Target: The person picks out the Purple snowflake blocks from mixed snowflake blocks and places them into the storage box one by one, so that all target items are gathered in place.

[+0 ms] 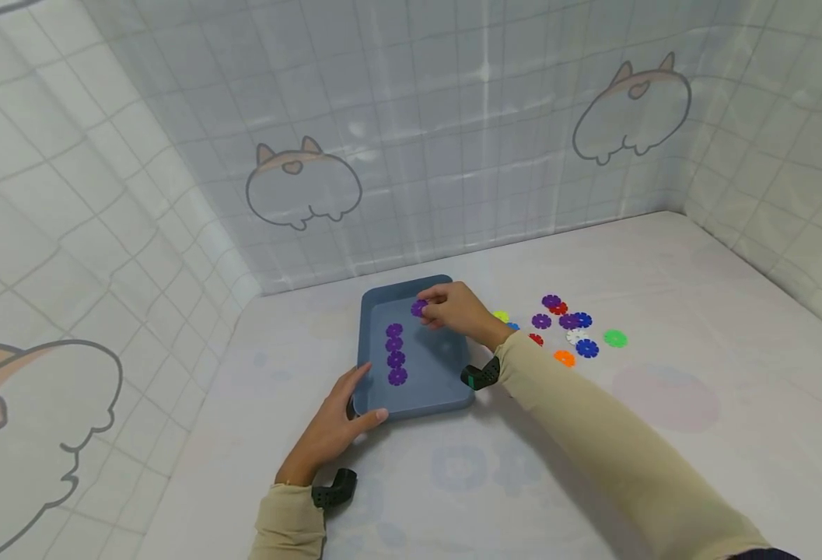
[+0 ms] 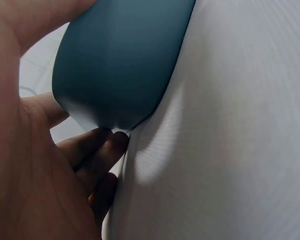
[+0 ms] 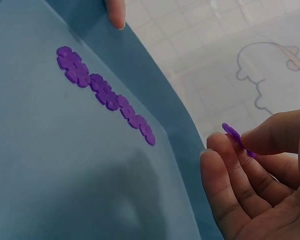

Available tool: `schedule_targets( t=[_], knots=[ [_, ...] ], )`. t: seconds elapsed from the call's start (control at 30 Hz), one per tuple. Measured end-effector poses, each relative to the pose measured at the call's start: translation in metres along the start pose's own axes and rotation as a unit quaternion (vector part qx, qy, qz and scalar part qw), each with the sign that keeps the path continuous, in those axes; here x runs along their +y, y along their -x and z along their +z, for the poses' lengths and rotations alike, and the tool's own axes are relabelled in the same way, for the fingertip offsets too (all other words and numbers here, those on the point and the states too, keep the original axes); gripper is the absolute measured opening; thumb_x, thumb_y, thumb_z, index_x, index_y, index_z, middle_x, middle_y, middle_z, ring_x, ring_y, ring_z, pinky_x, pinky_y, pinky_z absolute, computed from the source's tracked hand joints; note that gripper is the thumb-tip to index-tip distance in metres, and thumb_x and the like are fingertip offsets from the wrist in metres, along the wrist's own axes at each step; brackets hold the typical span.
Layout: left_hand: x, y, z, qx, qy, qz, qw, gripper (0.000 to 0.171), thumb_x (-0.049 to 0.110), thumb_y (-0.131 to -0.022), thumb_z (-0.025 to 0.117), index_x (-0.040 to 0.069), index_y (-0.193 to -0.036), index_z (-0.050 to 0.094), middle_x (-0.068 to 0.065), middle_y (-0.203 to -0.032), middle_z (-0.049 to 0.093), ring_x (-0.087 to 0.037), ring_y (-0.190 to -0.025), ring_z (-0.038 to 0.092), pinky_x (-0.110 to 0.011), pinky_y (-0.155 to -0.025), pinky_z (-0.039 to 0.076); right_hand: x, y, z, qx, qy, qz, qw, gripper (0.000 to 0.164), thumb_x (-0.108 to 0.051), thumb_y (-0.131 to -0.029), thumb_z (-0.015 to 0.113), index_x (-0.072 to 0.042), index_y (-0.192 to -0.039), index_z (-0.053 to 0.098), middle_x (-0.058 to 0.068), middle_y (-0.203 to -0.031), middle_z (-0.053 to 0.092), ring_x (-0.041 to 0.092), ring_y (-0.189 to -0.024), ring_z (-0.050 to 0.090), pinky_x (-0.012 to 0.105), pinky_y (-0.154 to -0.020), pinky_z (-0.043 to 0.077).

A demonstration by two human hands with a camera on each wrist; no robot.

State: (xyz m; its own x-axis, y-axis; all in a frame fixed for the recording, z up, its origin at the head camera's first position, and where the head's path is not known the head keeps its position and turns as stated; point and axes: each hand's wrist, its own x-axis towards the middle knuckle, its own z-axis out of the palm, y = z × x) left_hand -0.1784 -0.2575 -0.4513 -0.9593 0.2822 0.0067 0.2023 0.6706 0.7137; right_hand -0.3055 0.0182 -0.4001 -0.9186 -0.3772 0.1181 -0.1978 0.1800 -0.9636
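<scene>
In the head view my right hand (image 1: 452, 309) is over the far right part of a blue-grey tray (image 1: 430, 398). Its thumb and fingers pinch a purple flower-shaped plastic disc (image 3: 235, 137), seen nearly edge-on in the right wrist view. Several matching purple discs (image 1: 397, 359) lie in a row on the tray floor, left of centre, running from near to far. My left hand (image 1: 330, 424) holds the tray's near left corner, the thumb at the front rim and the fingers along the left side. The left wrist view shows those fingers (image 2: 97, 150) bent against the tray's lower edge.
Right of the tray, loose discs lie scattered on the white-covered table (image 1: 452, 482), among them a green disc (image 1: 616, 338), an orange disc (image 1: 564, 358) and several blue and purple ones. A tile-patterned wall (image 1: 445, 155) stands behind the table, and others rise at both sides.
</scene>
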Motion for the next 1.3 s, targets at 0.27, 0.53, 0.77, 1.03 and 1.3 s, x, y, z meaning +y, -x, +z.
schedule_targets(
  t=[0.27, 0.53, 0.77, 1.03, 1.3],
  knots=[
    [0.002, 0.001, -0.001, 0.0, 0.003, -0.001, 1.0, 0.086, 0.05, -0.092, 0.069, 0.025, -0.16, 0.025, -0.01, -0.165, 0.018, -0.034, -0.15, 0.018, -0.063, -0.115, 0.021, 0.0, -0.015, 0.008, -0.006, 0.03, 0.004, 1.0, 0.036, -0.007, -0.097, 0.061, 0.001, -0.132, 0.063, 0.018, -0.1, 0.071, 0.04, -0.095, 0.069, 0.041, -0.082, 0.058],
    [0.002, 0.002, -0.001, -0.002, 0.009, -0.003, 1.0, 0.085, 0.049, -0.092, 0.07, 0.024, -0.161, 0.026, -0.011, -0.165, 0.017, -0.035, -0.15, 0.018, -0.063, -0.115, 0.02, 0.006, -0.033, 0.02, -0.013, 0.044, 0.023, 0.999, 0.035, -0.005, -0.097, 0.059, 0.001, -0.131, 0.064, 0.021, -0.103, 0.072, 0.037, -0.094, 0.07, 0.04, -0.08, 0.058],
    [0.006, 0.003, -0.001, 0.003, 0.006, -0.012, 0.9999, 0.085, 0.048, -0.091, 0.071, 0.024, -0.16, 0.027, -0.011, -0.165, 0.017, -0.034, -0.15, 0.018, -0.063, -0.115, 0.02, 0.011, -0.045, 0.03, 0.0, 0.073, 0.05, 0.996, 0.036, -0.006, -0.097, 0.058, 0.001, -0.132, 0.064, 0.008, -0.095, 0.073, 0.025, -0.084, 0.072, 0.032, -0.071, 0.058],
    [0.006, 0.003, -0.001, 0.003, 0.006, -0.011, 0.9999, 0.085, 0.05, -0.091, 0.07, 0.025, -0.16, 0.027, -0.01, -0.165, 0.017, -0.034, -0.15, 0.018, -0.063, -0.115, 0.021, 0.015, -0.048, 0.035, 0.014, 0.071, 0.069, 0.995, 0.034, -0.004, -0.097, 0.059, 0.0, -0.131, 0.065, 0.01, -0.098, 0.073, 0.024, -0.087, 0.071, 0.032, -0.072, 0.058],
    [0.003, 0.003, 0.0, 0.003, 0.007, -0.006, 1.0, 0.086, 0.053, -0.09, 0.069, 0.028, -0.16, 0.026, -0.009, -0.166, 0.016, -0.033, -0.15, 0.017, -0.064, -0.115, 0.021, 0.016, -0.049, 0.035, 0.017, 0.079, 0.065, 0.995, 0.035, -0.003, -0.095, 0.059, 0.0, -0.129, 0.066, 0.013, -0.093, 0.072, 0.025, -0.084, 0.07, 0.03, -0.069, 0.057]
  ],
)
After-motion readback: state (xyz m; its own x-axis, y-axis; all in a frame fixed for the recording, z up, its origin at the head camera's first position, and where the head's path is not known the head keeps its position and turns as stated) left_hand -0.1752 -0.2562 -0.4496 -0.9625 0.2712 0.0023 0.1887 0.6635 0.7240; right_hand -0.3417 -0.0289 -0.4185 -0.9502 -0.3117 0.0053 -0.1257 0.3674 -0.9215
